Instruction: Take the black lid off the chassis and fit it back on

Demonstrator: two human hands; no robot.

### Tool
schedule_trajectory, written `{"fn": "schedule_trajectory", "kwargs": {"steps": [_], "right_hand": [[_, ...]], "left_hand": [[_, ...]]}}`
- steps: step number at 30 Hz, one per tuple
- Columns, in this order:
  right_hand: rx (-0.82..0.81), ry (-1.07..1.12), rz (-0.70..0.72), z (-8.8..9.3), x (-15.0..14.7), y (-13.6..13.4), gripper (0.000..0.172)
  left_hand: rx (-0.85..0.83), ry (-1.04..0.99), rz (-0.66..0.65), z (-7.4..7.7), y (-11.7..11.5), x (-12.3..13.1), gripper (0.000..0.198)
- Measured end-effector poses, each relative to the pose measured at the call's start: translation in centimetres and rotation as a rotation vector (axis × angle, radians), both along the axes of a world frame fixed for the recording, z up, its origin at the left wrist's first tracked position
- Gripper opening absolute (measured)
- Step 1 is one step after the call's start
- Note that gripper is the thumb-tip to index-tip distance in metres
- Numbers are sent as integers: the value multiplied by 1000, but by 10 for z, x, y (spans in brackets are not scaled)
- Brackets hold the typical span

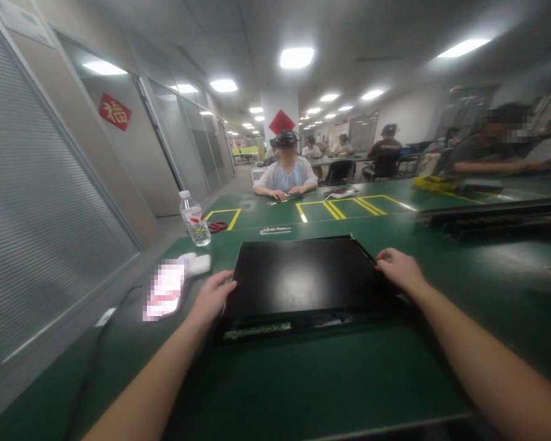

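A flat black display panel [298, 275] lies in front of me on the green table, with a ceiling light mirrored in its glossy face. Along its near edge runs a dark strip with a narrow green circuit board [257, 331]. My left hand [213, 298] is closed on the panel's left edge, fingers on top. At the right edge, my right hand [400, 269] pinches the rim near the far corner, where a thin black frame piece [362, 250] shows. The undersides of both grips are hidden.
To the left are a lit phone [166, 289], a white case [198, 264], a water bottle [195, 219] and red-handled scissors [218, 226]. Long black parts [496, 217] lie at the right. A person [285, 174] sits across the green table [330, 380].
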State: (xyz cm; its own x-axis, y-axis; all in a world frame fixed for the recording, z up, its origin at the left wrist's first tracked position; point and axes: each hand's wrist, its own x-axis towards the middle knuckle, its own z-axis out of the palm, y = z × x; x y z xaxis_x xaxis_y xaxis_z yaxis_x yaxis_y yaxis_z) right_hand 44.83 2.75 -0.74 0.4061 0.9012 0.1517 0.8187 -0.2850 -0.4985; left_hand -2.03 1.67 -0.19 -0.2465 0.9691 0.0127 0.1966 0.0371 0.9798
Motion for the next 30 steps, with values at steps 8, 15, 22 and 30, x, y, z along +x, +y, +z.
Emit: {"fn": "schedule_trajectory", "kwargs": {"steps": [8, 15, 22, 30], "right_hand": [[12, 35, 2, -2, 1, 1, 19], [2, 16, -3, -1, 0, 1, 19], [14, -9, -12, 1, -3, 0, 16], [1, -53, -15, 1, -4, 0, 18]], "left_hand": [[80, 259, -45, -4, 1, 2, 13], [55, 375, -65, -13, 5, 2, 16], [41, 469, -48, -17, 8, 3, 20], [18, 723, -105, -15, 9, 3, 32]]}}
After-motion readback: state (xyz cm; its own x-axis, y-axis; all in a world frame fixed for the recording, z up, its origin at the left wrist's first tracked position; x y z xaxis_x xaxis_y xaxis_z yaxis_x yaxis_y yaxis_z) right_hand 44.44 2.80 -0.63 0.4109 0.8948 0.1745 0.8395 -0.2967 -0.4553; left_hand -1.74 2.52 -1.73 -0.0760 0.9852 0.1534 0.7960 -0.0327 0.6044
